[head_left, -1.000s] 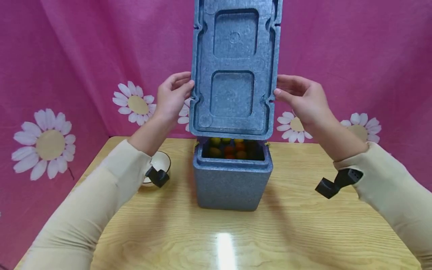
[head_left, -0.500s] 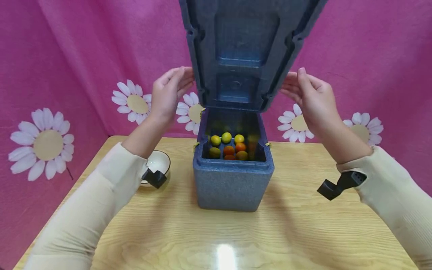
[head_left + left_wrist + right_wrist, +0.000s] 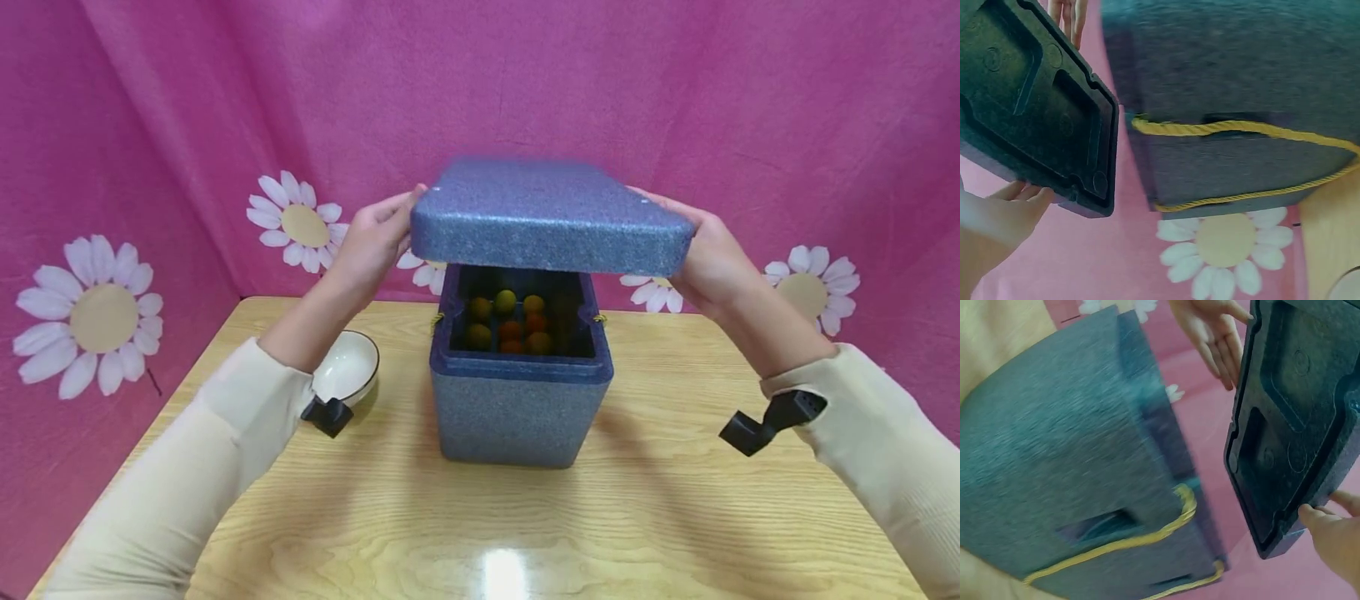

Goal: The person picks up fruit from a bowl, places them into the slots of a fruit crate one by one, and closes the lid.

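A grey-blue foam cooler box lid (image 3: 551,237) is held in the air above the box, apart from it, top face up and long side away from me. My left hand (image 3: 375,242) grips its left edge; my right hand (image 3: 716,258) grips the right edge, partly hidden behind the lid. The matching foam cooler box (image 3: 521,417) stands uncovered on the table below. Several small round yellow and orange fruits (image 3: 506,302) lie inside, in shade. The lid's recessed underside (image 3: 1066,119) shows in the left wrist view. In the right wrist view, a yellow rope (image 3: 1116,544) runs along the box's side.
A white bowl (image 3: 348,367) with a dark rim stands left of the box, partly behind my left wrist. The wooden table (image 3: 375,517) reaches back to a pink curtain (image 3: 525,83) with daisy prints. A black wrist camera (image 3: 772,421) sticks out below my right sleeve.
The lid has tipped from upright, underside facing me, through a steep tilt to nearly flat with its top showing. Both hands shifted along its edges. The fruits came into view; the box stayed put.
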A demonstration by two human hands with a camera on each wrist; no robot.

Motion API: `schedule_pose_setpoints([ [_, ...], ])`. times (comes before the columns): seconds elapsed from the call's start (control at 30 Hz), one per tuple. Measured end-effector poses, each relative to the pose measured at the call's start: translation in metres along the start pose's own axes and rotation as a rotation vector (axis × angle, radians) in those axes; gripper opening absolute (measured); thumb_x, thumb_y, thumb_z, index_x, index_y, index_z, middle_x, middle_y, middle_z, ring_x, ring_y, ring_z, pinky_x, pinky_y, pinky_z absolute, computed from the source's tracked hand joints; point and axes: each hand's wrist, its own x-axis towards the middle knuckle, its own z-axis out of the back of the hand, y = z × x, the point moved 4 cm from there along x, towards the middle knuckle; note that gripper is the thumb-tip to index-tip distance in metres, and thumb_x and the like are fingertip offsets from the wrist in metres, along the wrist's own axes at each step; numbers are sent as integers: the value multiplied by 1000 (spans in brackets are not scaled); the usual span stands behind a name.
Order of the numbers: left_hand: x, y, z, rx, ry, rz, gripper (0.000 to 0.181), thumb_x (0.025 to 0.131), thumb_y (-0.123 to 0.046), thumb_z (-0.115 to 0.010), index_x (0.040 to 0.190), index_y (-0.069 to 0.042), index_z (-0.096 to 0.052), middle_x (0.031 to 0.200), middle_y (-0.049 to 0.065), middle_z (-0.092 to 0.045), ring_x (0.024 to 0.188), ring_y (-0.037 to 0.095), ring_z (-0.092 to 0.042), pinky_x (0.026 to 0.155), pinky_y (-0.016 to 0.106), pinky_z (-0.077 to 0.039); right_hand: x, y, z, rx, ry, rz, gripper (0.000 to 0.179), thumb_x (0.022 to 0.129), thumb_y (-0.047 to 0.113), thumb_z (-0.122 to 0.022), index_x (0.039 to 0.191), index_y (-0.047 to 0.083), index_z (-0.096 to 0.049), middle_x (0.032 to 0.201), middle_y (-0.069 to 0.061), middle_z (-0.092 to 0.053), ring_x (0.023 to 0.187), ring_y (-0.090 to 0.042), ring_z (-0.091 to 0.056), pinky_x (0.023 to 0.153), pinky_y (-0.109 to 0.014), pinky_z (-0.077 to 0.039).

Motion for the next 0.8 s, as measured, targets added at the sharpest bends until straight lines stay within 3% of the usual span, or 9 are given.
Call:
schedule_pose_setpoints([
  [0.13, -2, 16, 3, 67, 20, 27, 43, 101, -16, -46, 137, 8, -46, 141, 23, -50, 115, 9, -58, 112, 32, -40, -2, -19, 7, -33, 30, -20, 49, 92, 14, -60, 141, 14, -50, 118, 7, -63, 93, -3, -64, 78, -15, -54],
  [0.3, -5, 35, 9, 169, 31, 20, 40, 98, -14, -53, 135, 2, -52, 139, 18, -54, 115, 4, -57, 111, 29, -41, -2, -39, 10, -48, 78, 31, 61, 96, 12, -55, 149, 0, -28, 125, 12, -60, 110, 1, -60, 89, -13, -51],
  [0.43, -5, 46, 10, 233, 64, -25, 39, 96, -13, -57, 133, -1, -55, 137, 15, -56, 129, 13, -53, 112, 30, -39, -2, -47, 13, -49, 116, 119, 54, 96, 5, -51, 145, -6, -32, 126, 10, -64, 115, 0, -59, 93, -13, -49],
  [0.53, -6, 54, 12, 256, 86, -32, 39, 96, -13, -57, 133, -1, -55, 138, 15, -56, 132, 19, -50, 111, 32, -40, -1, -54, 16, -73, 132, 141, 48, 96, 0, -51, 142, -5, -40, 124, 9, -66, 115, 0, -61, 92, -14, -50],
  [0.7, -10, 64, 15, 299, 102, -6, 40, 96, -14, -57, 135, -3, -54, 137, 12, -58, 124, 9, -55, 106, 29, -45, -1, -64, 19, -103, 137, 126, 47, 92, -6, -54, 138, -5, -46, 122, 9, -68, 116, -1, -61, 93, -15, -50],
  [0.8, -12, 67, 15, 280, 115, -17, 41, 95, -11, -57, 135, -1, -53, 138, 14, -57, 121, 7, -56, 103, 22, -46, -1, -67, 20, -107, 131, 120, 47, 91, -7, -56, 137, -3, -48, 121, 9, -68, 116, 0, -62, 93, -15, -51],
])
